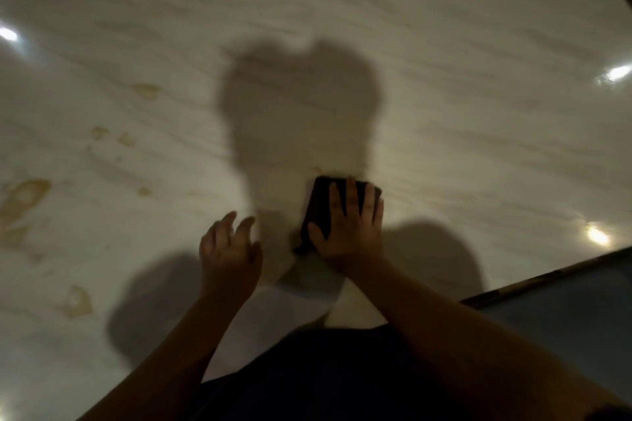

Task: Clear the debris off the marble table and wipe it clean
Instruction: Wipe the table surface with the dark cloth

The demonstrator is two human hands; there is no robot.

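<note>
— Pale marble table [444, 44] fills the view, glossy, dotted with lamp glints. Where's the mess?
— Brownish stains [24, 195] lie scattered over its left part, well apart from both hands.
— And the cloth?
— A dark cloth [319, 205] lies flat on the marble near the front edge, under the right hand [349, 232]. That hand's fingers are straight and spread, pressing down on it.
— Left hand?
— The left hand [229, 249] is just beside it, fingers loosely bent, holding nothing. Whether it touches the marble, I cannot tell. A head-shaped shadow [297, 106] falls beyond the cloth.
</note>
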